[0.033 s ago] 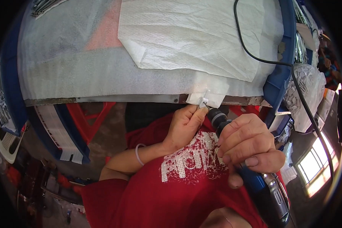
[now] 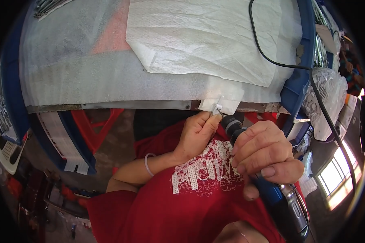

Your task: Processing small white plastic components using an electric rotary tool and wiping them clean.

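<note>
My left hand (image 2: 194,133) pinches a small white piece (image 2: 216,108), seemingly plastic, between thumb and fingertips at the table's near edge. A white paper-like patch (image 2: 232,100) lies over the edge right behind it. Wrapped around a blue and black handheld rotary tool (image 2: 278,202) is my right hand (image 2: 267,152), its fingers closed on the body. The tool slants up to the left, and its thin metal bit points at the white piece. Whether the bit touches the piece is too small to tell.
A creased white cloth (image 2: 202,40) covers part of the sheet-covered table (image 2: 81,81). A black cord (image 2: 267,59) crosses it on the right. Blue trays (image 2: 298,87) flank the table, with a plastic bag of small white parts (image 2: 324,97) to the right. A red stool (image 2: 95,133) stands below.
</note>
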Demonstrator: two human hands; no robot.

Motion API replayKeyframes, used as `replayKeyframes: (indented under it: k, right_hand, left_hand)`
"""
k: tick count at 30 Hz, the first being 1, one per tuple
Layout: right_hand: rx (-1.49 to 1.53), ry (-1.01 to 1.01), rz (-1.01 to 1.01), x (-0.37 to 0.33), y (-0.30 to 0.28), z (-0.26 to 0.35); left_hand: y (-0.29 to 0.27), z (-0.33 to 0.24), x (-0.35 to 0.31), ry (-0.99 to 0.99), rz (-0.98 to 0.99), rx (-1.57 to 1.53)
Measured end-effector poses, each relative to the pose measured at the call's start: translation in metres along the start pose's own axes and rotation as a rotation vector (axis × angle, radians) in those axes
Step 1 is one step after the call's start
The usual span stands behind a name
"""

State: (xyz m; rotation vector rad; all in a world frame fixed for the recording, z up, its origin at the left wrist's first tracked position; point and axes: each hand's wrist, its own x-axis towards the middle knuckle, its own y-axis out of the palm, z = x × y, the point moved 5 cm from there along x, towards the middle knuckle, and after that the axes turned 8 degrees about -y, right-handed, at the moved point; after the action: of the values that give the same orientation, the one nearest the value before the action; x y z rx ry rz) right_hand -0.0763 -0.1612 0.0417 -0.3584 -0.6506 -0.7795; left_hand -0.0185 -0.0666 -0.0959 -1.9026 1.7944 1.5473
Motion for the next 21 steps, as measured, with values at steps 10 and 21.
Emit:
replayKeyframes:
  k: [10, 21]
  right_hand:
    - [-0.019, -0.019, -0.052, -0.009, -0.01, 0.012]
    - [-0.025, -0.026, -0.06, -0.009, -0.007, 0.008]
  left_hand:
    - [0.0, 0.004, -0.001, -0.092, 0.094, -0.057]
    - [0.0, 0.004, -0.001, -0.088, 0.043, -0.042]
